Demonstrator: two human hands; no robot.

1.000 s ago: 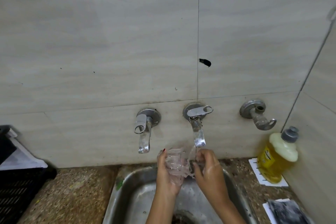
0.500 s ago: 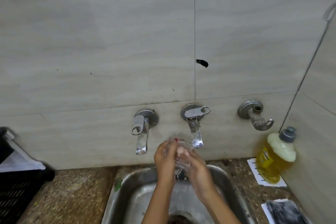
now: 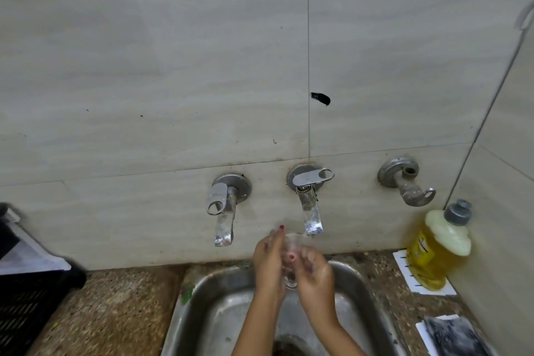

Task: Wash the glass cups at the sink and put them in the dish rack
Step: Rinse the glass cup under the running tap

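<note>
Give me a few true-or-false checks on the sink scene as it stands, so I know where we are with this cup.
1. The left hand and right hand together hold the glass cup over the sink. True.
2. The cup is under the leftmost tap. False: it is just below the middle tap.
3. A yellow soap bottle stands on the counter right of the sink. True.
4. The cup sits in the black rack. False: it is in the hands; the rack is at the far left.
</note>
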